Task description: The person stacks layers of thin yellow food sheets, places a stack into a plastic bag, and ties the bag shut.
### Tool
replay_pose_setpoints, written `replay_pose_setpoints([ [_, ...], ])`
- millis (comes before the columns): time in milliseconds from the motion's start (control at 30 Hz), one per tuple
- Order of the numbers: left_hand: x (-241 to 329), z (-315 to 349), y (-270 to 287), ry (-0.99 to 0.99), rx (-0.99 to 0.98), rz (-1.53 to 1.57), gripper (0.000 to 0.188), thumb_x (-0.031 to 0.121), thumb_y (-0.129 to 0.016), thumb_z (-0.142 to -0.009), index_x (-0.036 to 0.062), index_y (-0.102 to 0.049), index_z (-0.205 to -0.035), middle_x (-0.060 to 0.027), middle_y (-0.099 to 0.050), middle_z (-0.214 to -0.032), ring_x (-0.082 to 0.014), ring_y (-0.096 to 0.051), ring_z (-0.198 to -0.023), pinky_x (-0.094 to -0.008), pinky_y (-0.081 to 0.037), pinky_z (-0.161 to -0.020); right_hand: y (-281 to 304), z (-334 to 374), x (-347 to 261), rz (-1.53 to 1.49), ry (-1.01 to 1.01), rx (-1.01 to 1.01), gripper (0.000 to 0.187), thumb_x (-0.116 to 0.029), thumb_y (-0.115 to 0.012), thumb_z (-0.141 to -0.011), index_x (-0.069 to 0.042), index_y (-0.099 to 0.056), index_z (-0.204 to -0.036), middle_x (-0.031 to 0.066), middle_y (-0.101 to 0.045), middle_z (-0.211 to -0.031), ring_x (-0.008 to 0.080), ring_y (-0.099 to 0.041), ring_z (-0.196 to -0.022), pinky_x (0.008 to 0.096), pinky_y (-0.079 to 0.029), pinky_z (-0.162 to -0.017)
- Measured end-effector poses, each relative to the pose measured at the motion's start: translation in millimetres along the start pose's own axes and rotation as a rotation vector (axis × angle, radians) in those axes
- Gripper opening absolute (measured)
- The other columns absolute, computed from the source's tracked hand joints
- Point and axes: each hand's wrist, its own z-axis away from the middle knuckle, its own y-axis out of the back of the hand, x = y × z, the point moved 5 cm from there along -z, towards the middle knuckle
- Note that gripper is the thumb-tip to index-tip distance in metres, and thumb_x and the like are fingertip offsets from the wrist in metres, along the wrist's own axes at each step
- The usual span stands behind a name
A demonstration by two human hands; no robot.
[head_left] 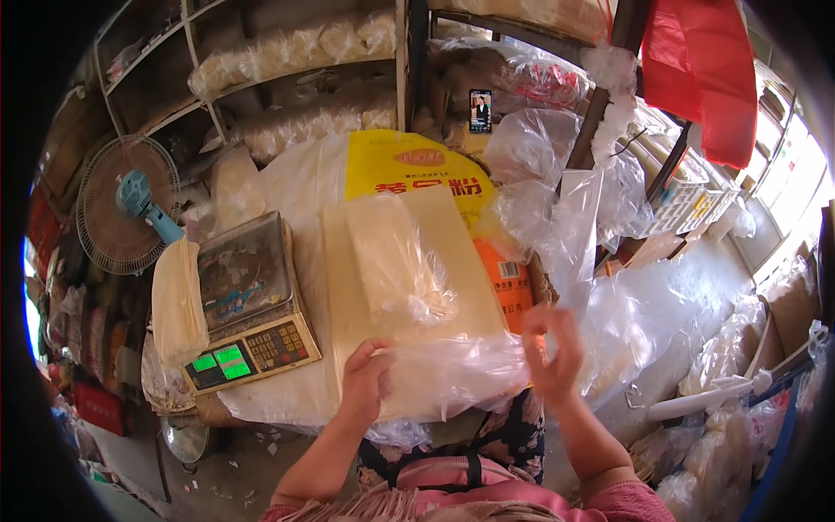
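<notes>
A clear plastic bag (461, 370) lies crumpled over the near end of a broad stack of cream sheets (470, 270), between my two hands. My left hand (365, 378) is closed on the bag's left side, thumb and fingertips pressed together. My right hand (557, 352) has its fingers curled in a pinch at the bag's right side; what is between the fingertips is too small to make out. Beyond the bag, a clear-wrapped bundle of cream sheets (387, 252) rests on the stack, its bunched plastic end toward me.
A digital scale (252, 296) with green displays stands left, a pile of cream sheets (178, 304) against it. Farther left is a fan (130, 200). Yellow sacking (374, 161) lies behind the stack. A phone (480, 111) stands at the back. Loose plastic bags (531, 165) crowd the right.
</notes>
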Motion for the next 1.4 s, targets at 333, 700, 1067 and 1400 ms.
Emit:
replay_pose_setpoints([
  [333,92.2,49.3,-32.1,-1.068,-0.153,-0.657,0.052,0.007,-0.066,-0.078,0.0019,-0.056,-0.129,-0.017,-0.052,-0.132,-0.0197,-0.035,-0.137,-0.0462,-0.029,-0.111,-95.1,68.1,14.3,-0.102,-0.125,-1.632,0.051,-0.051,-0.057,-0.091,-0.002,-0.065,-0.101,0.0217,-0.067,-0.088,0.0374,-0.064,-0.085,0.0443,-0.049,-0.076],
  [700,44.5,-63.1,34.3,-0.177,-0.654,0.612,0.007,0.006,-0.063,-0.09,-0.0004,-0.067,-0.09,-0.0104,-0.07,-0.097,-0.0214,-0.068,-0.083,-0.0381,-0.056,-0.074,-107.6,-12.5,90.1,-1.733,-0.71,-0.813,0.03,-0.018,-0.068,-0.089,0.002,-0.059,-0.11,0.0078,-0.065,-0.088,0.0145,-0.063,-0.07,0.027,-0.049,-0.06],
  [1067,-24.3,-147.5,40.1,0.016,0.056,-0.821,0.017,0.007,-0.052,-0.086,-0.0042,-0.065,-0.086,-0.0118,-0.066,-0.069,-0.0219,-0.064,-0.058,-0.0338,-0.05,-0.053,-195.4,34.1,252.4,-0.203,-0.619,-0.476,0.036,-0.032,-0.067,-0.087,0.001,-0.063,-0.101,0.0242,-0.067,-0.098,0.0334,-0.067,-0.084,0.0402,-0.051,-0.066],
  [1400,39.5,-30.1,-11.1,-0.296,-0.458,-0.122,0.022,-0.003,-0.05,-0.077,-0.0074,-0.063,-0.094,-0.0167,-0.068,-0.087,-0.0272,-0.066,-0.085,-0.0388,-0.053,-0.075,-119.6,-45.1,84.8,-1.877,-1.022,-0.307,0.022,-0.018,-0.059,-0.091,-0.001,-0.061,-0.106,0.0091,-0.066,-0.089,0.0239,-0.063,-0.072,0.0365,-0.053,-0.064],
])
